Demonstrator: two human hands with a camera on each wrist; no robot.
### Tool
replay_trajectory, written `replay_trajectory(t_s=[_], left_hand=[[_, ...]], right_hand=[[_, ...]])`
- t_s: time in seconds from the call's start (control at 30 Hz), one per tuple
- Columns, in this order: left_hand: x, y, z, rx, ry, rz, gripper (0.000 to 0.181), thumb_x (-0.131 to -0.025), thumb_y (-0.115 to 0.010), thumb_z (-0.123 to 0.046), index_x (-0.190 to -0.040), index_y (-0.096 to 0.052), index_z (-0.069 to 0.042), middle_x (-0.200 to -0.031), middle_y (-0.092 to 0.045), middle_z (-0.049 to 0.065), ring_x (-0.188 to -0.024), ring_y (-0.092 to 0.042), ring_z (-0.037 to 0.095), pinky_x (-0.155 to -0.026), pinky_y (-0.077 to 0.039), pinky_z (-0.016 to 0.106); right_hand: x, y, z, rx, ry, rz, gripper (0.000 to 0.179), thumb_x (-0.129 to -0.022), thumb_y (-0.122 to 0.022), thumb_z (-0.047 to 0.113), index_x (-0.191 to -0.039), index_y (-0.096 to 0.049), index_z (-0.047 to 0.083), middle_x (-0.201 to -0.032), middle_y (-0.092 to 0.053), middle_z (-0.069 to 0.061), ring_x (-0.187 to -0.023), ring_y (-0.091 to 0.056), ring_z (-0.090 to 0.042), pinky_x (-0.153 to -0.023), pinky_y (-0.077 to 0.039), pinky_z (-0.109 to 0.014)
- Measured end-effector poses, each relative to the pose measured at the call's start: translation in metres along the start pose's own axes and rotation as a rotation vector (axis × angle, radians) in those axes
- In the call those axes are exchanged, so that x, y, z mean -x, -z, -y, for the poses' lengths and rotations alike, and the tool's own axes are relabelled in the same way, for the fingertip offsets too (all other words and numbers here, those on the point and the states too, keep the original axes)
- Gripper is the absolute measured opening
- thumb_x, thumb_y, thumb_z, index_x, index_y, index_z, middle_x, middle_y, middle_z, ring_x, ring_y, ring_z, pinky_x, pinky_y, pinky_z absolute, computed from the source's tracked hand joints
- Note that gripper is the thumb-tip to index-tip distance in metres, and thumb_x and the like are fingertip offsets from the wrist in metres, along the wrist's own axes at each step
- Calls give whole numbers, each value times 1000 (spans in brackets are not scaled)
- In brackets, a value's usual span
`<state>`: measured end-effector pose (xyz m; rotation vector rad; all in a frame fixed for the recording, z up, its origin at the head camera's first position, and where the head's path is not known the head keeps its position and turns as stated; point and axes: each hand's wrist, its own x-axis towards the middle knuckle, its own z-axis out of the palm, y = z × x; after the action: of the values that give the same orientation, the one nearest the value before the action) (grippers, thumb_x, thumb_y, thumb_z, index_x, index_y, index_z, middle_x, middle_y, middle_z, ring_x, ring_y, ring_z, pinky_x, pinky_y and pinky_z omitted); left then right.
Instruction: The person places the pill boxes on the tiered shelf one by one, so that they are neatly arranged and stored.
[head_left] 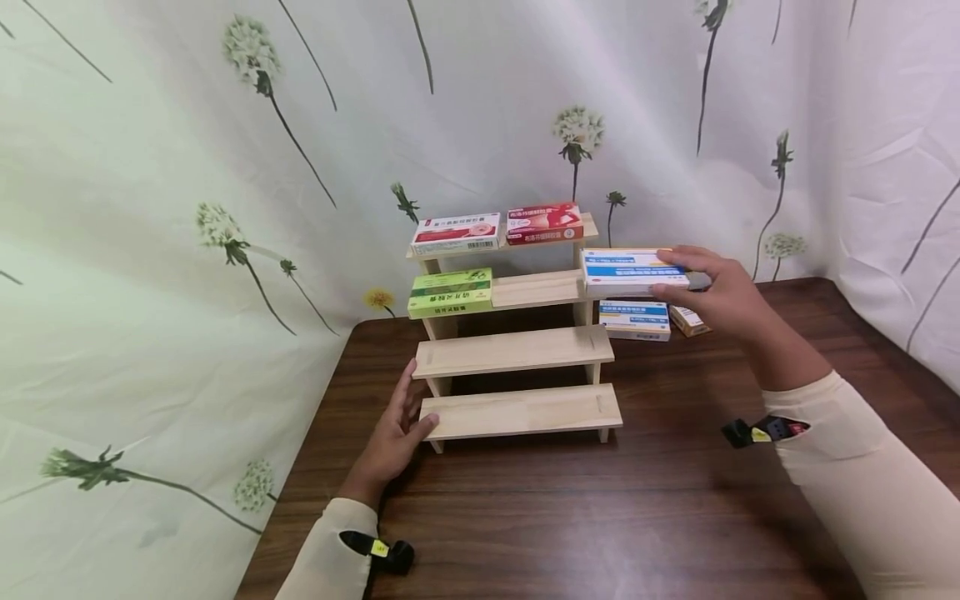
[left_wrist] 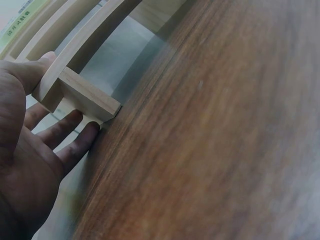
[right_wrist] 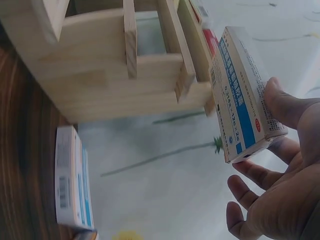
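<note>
My right hand (head_left: pixel 712 287) pinches a white-and-blue medicine box (head_left: pixel 633 271) between thumb and fingers, holding it up at the right end of the second-highest tier. In the right wrist view, that medicine box (right_wrist: pixel 242 95) is tilted beside the rack's side panel. My left hand (head_left: pixel 393 433) grips the left end of the stepped wooden rack (head_left: pixel 517 414), thumb on the lowest board and fingers around its edge. A green box (head_left: pixel 450 292) lies on the second-highest tier, at the left. On the top tier lie a white-and-red box (head_left: pixel 456 233) and a red box (head_left: pixel 544 223).
Another white-and-blue box (head_left: pixel 633 321) rests on the dark wood table (head_left: pixel 547 517) right of the rack, with a small orange-and-white box (head_left: pixel 688 321) beside it. A pale curtain with dandelion prints (head_left: pixel 480 108) hangs behind and along the sides.
</note>
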<state>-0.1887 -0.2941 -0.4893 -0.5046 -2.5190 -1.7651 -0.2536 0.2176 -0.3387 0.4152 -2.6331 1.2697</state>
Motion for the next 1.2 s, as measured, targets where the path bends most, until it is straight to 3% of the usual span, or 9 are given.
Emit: replay_trajectory(t_s=[0.1, 0.2, 0.3, 0.37, 0.83, 1.2], left_hand=[[1, 0, 0, -2, 3, 1, 98, -109, -67, -11, -178, -1, -34, -179, -27, 25, -165, -29, 48, -125, -33, 61], [1, 0, 1, -1, 1, -2, 97, -110, -67, -11, -177, -1, -38, -179, -26, 25, -166, -28, 48, -127, -29, 61], [2, 0, 1, -3, 1, -2, 97, -110, -67, -11, -177, -1, -39, -179, -26, 25, -166, -28, 48, -128, -28, 61], [2, 0, 2, -6, 1, -1, 97, -110, -67, -11, -177, -1, -38, -179, -26, 25, -166, -28, 48, -128, -28, 61], [1, 1, 2, -19, -7, -7, 96, -110, -67, -14, -177, -2, -37, -179, -26, 24, -165, -29, 47, -129, -26, 62], [0, 0, 4, -29, -4, -15, 96, -110, -68, -15, -178, -2, -30, -178, -27, 25, -164, -32, 49, -128, -31, 65]], right_hand=[[-4, -10, 9, -15, 13, 16, 65, -103, -79, 23, -162, -54, 11, -170, -44, -23, -141, -52, -43, -100, -49, -37], [-8, -19, 15, -36, 23, 33, 66, -103, -79, 23, -162, -52, 10, -172, -41, -25, -147, -48, -48, -112, -48, -54], [-11, -30, 18, -52, 32, 40, 66, -103, -79, 22, -162, -52, 7, -174, -39, -26, -158, -40, -51, -124, -37, -69], [-13, -36, 20, -57, 36, 44, 66, -103, -79, 22, -162, -52, 7, -174, -38, -25, -162, -34, -51, -128, -31, -73], [-29, -73, 34, -77, 127, 44, 63, -105, -75, 18, -160, -52, 0, -171, -41, -29, -164, -33, -49, -132, -30, -68], [-31, -88, 42, -73, 75, 15, 63, -107, -73, 23, -162, -51, 3, -175, -32, -30, -165, -26, -53, -132, -25, -72]])
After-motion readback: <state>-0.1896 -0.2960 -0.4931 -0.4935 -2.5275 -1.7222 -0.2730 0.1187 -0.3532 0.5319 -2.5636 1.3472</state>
